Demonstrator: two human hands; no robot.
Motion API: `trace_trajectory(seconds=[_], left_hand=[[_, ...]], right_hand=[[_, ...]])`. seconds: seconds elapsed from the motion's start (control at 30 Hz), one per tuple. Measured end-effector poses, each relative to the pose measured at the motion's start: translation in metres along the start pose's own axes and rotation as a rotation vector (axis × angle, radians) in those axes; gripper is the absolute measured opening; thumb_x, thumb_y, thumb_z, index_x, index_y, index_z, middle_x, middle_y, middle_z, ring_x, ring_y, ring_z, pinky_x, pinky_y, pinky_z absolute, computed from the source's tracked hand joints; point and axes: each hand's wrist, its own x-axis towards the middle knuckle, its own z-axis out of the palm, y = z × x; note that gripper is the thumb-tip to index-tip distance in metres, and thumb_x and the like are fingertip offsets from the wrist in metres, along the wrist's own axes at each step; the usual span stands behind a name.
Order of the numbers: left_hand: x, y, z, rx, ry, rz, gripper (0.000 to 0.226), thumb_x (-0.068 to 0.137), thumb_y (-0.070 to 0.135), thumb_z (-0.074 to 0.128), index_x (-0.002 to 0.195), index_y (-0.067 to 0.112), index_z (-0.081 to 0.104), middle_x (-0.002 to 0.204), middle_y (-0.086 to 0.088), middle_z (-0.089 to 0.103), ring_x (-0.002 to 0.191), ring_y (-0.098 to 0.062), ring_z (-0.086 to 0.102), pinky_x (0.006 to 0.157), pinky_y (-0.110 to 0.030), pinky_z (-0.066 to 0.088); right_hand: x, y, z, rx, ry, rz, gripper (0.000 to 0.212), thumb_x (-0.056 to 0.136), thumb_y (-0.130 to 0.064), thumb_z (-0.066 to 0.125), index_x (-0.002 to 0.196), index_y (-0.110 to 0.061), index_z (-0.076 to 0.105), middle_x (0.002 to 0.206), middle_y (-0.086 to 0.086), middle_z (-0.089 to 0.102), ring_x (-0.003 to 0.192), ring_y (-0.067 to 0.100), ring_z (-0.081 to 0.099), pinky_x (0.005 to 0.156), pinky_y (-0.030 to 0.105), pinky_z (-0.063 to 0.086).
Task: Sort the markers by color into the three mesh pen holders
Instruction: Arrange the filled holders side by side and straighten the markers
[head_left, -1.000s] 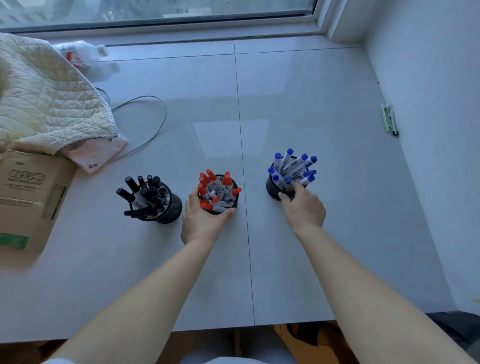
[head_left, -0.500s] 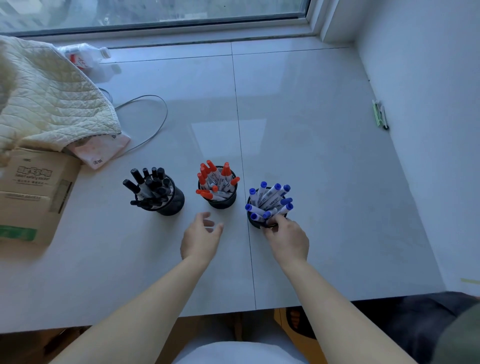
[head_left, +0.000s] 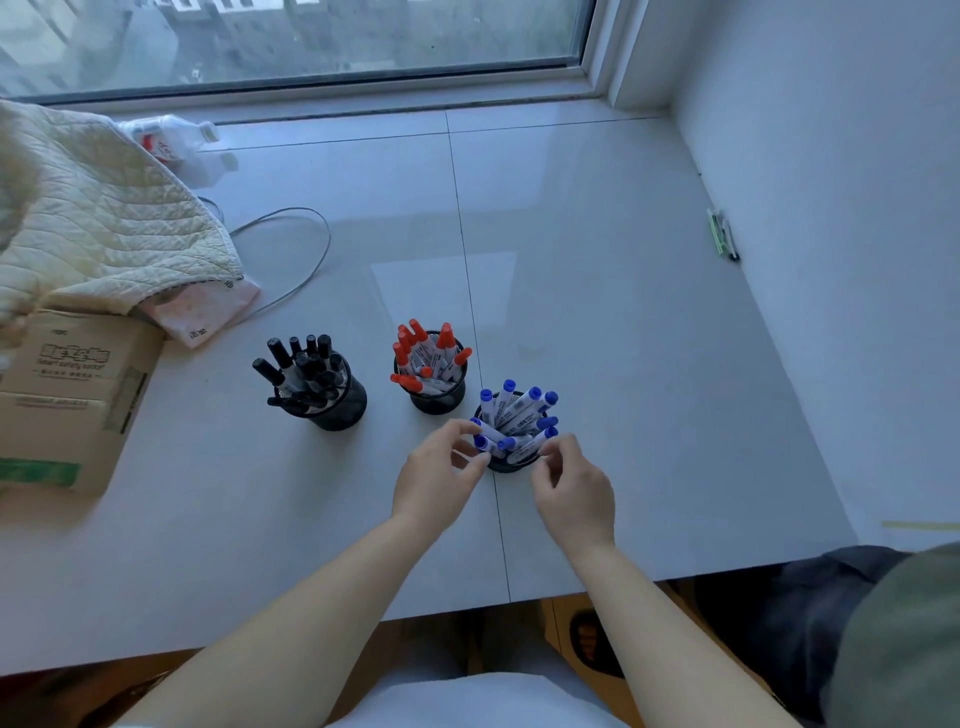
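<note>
1. Since a second ago the blue holder (head_left: 506, 460) has slid from 2 o'clock of the red holder (head_left: 437, 400) down to about 5 o'clock of it, nearer the desk (head_left: 623, 364) edge, and the left hand (head_left: 439, 475) has left the red holder to join the right hand (head_left: 574, 491) at the blue one.
2. Both hands have loosely curled fingers at the blue holder's near rim; the left fingertips touch a blue marker (head_left: 488, 431), while I cannot tell whether the right hand grips anything.
3. Sorting looks finished: black markers (head_left: 304, 366) fill the black holder (head_left: 337, 402) at 9 o'clock, red markers (head_left: 428, 353) the middle one, blue markers the nearest.
4. To tidy well, steady the rim with one hand and nudge the splayed markers upright with the other.
5. Press lightly; the mesh cup is top-heavy and could tip.
6. Line it up with the other two holders afterwards.
</note>
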Motion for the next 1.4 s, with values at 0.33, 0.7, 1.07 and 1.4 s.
trace_trajectory(seconds=[0.33, 0.7, 1.07, 1.4], left_hand=[[0.008, 0.008, 0.005, 0.240, 0.000, 0.097, 0.009, 0.087, 0.035, 0.056, 0.094, 0.039, 0.061, 0.083, 0.014, 0.058, 0.077, -0.008, 0.057, 0.063, -0.028, 0.049], [0.001, 0.009, -0.025, 0.129, 0.219, 0.099, 0.021, 0.090, 0.045, 0.048, 0.089, 0.025, 0.054, 0.072, 0.005, 0.061, 0.069, -0.019, 0.057, 0.059, -0.032, 0.044], [-0.006, 0.020, -0.049, -0.505, 0.440, -0.185, 0.016, 0.094, 0.029, 0.045, 0.080, 0.020, 0.048, 0.067, 0.003, 0.064, 0.061, -0.009, 0.059, 0.058, -0.023, 0.045], [-0.008, 0.023, -0.055, -1.102, 0.167, -0.346, 0.020, 0.095, 0.019, 0.050, 0.115, 0.018, 0.045, 0.085, 0.003, 0.070, 0.080, -0.009, 0.062, 0.067, -0.027, 0.047]], right_hand=[[0.030, -0.006, -0.006, 0.000, -0.115, 0.309, 0.020, 0.085, -0.038, 0.057, 0.095, -0.021, 0.058, 0.077, -0.008, 0.057, 0.075, 0.019, 0.055, 0.059, 0.026, 0.036], [0.032, -0.027, -0.025, 0.336, 0.081, 0.207, 0.015, 0.084, -0.034, 0.063, 0.086, -0.021, 0.059, 0.067, -0.011, 0.059, 0.064, 0.010, 0.056, 0.055, 0.020, 0.040], [0.043, -0.050, -0.048, 0.501, 0.273, 0.220, 0.006, 0.086, -0.025, 0.056, 0.086, -0.019, 0.054, 0.071, -0.004, 0.061, 0.062, 0.008, 0.057, 0.058, 0.016, 0.041], [0.038, -0.054, -0.058, 1.501, 0.067, 0.769, 0.007, 0.094, -0.015, 0.047, 0.091, -0.013, 0.053, 0.085, 0.002, 0.064, 0.070, 0.013, 0.055, 0.063, 0.024, 0.044]])
